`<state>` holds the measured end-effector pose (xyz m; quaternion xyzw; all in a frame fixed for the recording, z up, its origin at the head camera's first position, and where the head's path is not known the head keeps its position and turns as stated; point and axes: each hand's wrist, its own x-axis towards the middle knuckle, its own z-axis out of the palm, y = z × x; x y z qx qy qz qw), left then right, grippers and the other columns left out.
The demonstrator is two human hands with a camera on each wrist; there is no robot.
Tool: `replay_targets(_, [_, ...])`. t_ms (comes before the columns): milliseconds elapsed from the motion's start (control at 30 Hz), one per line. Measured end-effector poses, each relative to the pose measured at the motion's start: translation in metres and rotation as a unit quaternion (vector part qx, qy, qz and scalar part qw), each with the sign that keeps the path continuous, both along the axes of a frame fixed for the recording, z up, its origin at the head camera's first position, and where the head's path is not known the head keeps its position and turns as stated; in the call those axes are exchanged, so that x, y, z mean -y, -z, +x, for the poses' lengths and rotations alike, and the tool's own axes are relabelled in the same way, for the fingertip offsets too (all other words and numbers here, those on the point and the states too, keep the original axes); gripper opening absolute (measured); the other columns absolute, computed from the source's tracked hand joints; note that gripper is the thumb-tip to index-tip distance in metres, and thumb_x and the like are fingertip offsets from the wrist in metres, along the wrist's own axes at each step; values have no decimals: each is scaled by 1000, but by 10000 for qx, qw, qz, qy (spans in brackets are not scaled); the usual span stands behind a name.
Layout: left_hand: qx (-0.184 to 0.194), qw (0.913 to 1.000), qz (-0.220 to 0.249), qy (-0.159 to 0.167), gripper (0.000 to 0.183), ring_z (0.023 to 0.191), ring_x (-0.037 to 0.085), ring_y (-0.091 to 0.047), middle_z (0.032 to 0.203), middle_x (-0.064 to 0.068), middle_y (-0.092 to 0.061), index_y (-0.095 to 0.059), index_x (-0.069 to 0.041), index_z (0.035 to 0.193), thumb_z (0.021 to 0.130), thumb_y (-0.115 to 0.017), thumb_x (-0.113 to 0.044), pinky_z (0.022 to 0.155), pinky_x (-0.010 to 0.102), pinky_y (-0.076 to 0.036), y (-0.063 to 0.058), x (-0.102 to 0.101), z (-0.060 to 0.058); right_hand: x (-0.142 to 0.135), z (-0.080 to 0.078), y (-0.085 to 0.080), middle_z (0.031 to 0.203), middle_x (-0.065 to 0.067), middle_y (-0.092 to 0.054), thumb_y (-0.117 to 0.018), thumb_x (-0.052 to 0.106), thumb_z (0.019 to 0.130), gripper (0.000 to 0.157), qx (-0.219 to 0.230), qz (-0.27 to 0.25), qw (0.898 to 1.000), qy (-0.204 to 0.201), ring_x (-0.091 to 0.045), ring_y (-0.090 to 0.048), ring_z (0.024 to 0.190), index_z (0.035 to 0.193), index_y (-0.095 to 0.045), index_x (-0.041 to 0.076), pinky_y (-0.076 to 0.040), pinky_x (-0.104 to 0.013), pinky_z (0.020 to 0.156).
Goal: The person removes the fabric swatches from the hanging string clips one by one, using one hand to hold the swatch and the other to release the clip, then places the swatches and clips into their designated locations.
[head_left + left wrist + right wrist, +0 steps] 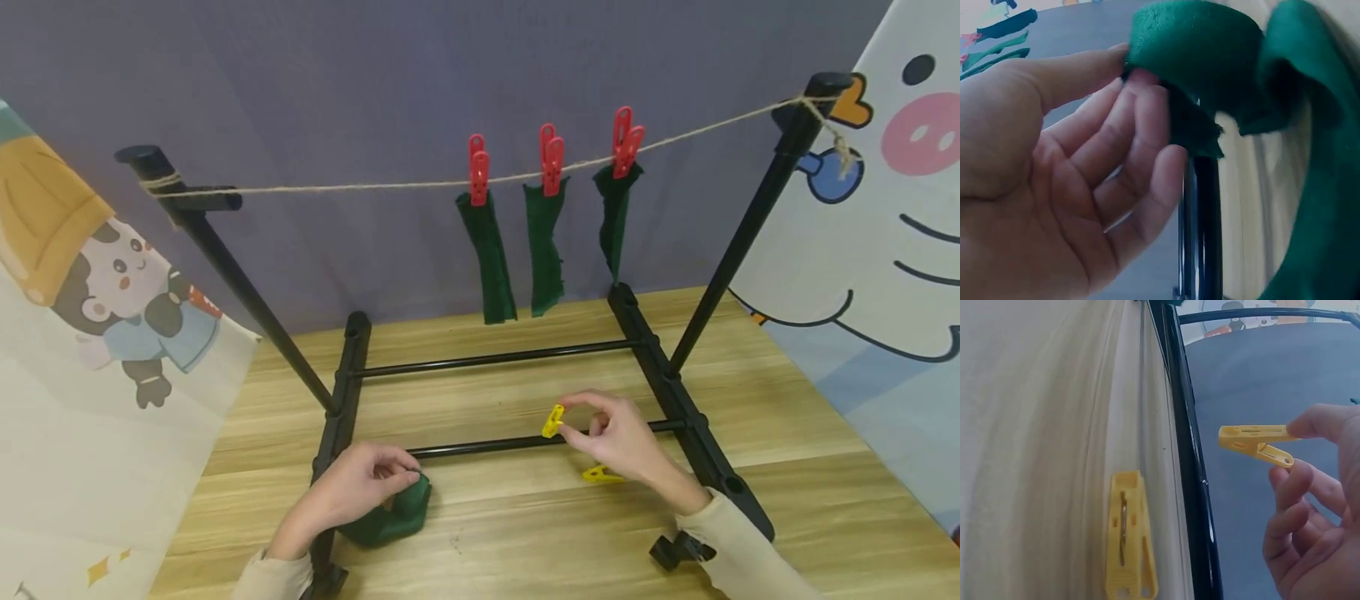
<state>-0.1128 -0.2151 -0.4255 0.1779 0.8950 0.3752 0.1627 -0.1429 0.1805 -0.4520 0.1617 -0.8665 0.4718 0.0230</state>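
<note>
My left hand pinches the edge of a green cloth strip between thumb and fingertips, low over the left side of the black frame. In the left wrist view the green cloth curls out from the fingertips and drapes down at the right. My right hand holds a yellow clothespin by its handle ends, between thumb and forefinger; its jaws point away from the hand in the right wrist view. A second yellow clothespin lies on the table below that hand.
A string spans two black posts. Three red clothespins hold green cloth strips on its right half. Crossbars join the stand's feet above the wooden table. Printed panels flank it.
</note>
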Motion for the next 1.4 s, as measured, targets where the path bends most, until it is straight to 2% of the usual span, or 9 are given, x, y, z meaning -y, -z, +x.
replay_targets(133, [-6,9995,-319,88,12,77,4,-63,86,-15,-70,-77,-27,102,98,-68,-35,67,24,-51,7,1,0,-3,1,3,54,8,-50,-82,28,87,32,188,174,9997,58,-1,-34,40,117,-74,24,-28,-21,37])
replay_targets(267, [-38,9983,-546,212,11,75,0,-61,85,-16,-69,-78,-26,101,97,-70,-33,65,22,-50,14,2,0,-7,4,8,79,7,-68,-83,31,87,32,388,289,9987,-149,-2,-39,43,116,-76,20,-33,-22,38])
replay_targets(400, [-136,9977,-609,275,11,75,-2,-61,85,-16,-70,-79,-23,101,96,-71,-29,66,21,-50,18,2,1,-12,7,14,95,3,-73,-83,27,86,29,429,317,9979,-370,1,-38,44,113,-76,19,-34,-21,39])
replay_targets(567, [-84,9980,-591,222,11,76,-1,-62,87,-14,-70,-77,-21,105,95,-73,-25,67,22,-51,23,3,2,-20,10,17,88,7,-73,-83,25,85,27,599,639,9942,-622,3,-32,43,110,-76,18,-31,-19,40])
replay_targets(733, [-25,9988,-485,96,14,75,1,-61,86,-13,-68,-74,-21,108,95,-73,-24,67,22,-50,25,4,4,-31,11,16,80,14,-67,-82,20,85,28,639,1029,9868,-1076,2,-41,53,110,-76,13,-36,-18,49])
replay_targets(867, [-4,9991,-431,25,15,76,1,-61,87,-13,-67,-73,-20,109,95,-73,-26,67,22,-50,26,4,4,-39,11,19,73,15,-63,-82,18,84,31,692,1174,9812,-1365,3,-40,52,113,-74,10,-35,-17,48])
replay_targets(1067, [-54,9992,-400,-30,15,75,1,-61,86,-12,-67,-73,-19,108,95,-73,-25,65,22,-49,28,5,4,-46,9,20,68,13,-59,-83,23,84,34,982,1388,9747,-1448,2,-42,53,115,-73,11,-38,-18,53])
replay_targets(1300, [110,9995,-303,30,12,72,2,-60,84,-9,-67,-74,-18,104,93,-75,-24,63,21,-49,32,3,5,-48,7,20,64,15,-57,-84,26,83,33,1090,1620,9695,-1481,1,-45,56,112,-74,12,-42,-20,62])
replay_targets(1400, [54,9995,-306,21,12,72,2,-60,84,-10,-68,-74,-18,103,93,-76,-24,62,21,-49,31,2,5,-48,6,18,64,14,-57,-84,28,83,34,1167,1628,9681,-1503,1,-46,56,112,-75,13,-42,-20,62])
